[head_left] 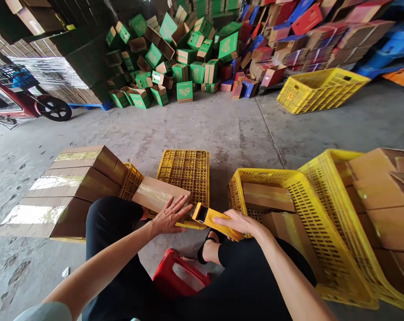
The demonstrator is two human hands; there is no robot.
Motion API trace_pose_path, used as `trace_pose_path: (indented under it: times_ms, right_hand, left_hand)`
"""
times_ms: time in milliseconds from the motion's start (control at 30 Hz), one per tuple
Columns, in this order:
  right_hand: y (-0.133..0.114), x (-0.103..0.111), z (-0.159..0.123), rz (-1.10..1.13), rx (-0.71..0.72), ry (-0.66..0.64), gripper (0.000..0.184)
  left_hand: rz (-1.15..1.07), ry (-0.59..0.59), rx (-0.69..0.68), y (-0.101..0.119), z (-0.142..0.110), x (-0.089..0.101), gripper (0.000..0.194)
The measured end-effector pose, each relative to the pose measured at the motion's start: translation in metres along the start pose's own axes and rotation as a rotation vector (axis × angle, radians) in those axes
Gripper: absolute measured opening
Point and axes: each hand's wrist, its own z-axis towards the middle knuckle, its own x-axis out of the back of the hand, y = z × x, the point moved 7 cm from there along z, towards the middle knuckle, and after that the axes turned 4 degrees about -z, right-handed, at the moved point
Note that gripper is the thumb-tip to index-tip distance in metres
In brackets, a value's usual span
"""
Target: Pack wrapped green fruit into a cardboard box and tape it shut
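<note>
A taped brown cardboard box (157,194) lies on an upturned yellow crate (185,169) in front of my knees. My left hand (170,216) rests flat across the near right end of this box, its fingers stretched out. To the right, my right hand (237,221) is closed around a yellow handheld device (218,221) with a black and silver end. That end points left toward the box and sits just beside my left fingertips, apart from the box. What the device is, I cannot make out.
Taped boxes (84,178) are stacked at left. Yellow crates holding boxes stand at right, the nearer crate (309,209) beside my knee. A red stool (178,274) is below me. Green cartons (191,71) are piled behind, near another yellow crate (322,91) and a red scooter (24,98).
</note>
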Motion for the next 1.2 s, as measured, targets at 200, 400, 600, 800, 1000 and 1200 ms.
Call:
trace_pose_path:
  times_ms: [200,400,600,800,1000,1200]
  right_hand:
    - [0.01,0.004,-0.018,0.118,-0.061,-0.067,0.048]
    - [0.006,-0.005,-0.007,0.122,-0.105,-0.104,0.046]
    - [-0.004,-0.012,0.022,0.008,-0.138,-0.119,0.047]
    - [-0.025,-0.017,0.044,-0.071,-0.194,-0.123,0.046]
    - [-0.037,-0.022,0.06,-0.108,-0.226,-0.141,0.044]
    - [-0.037,-0.025,0.067,-0.106,-0.237,-0.14,0.044]
  left_hand:
    - [-0.009,0.015,0.0,0.0,0.0,-0.001,0.103]
    - [0.028,0.025,0.001,0.002,-0.001,-0.004,0.105]
    - [0.015,0.026,-0.007,0.003,-0.002,-0.006,0.11]
    - [-0.074,0.039,-0.019,0.001,-0.003,0.003,0.108]
    - [-0.126,0.043,0.0,-0.001,-0.002,0.004,0.11]
    - [-0.128,0.014,-0.008,0.0,0.0,0.0,0.113]
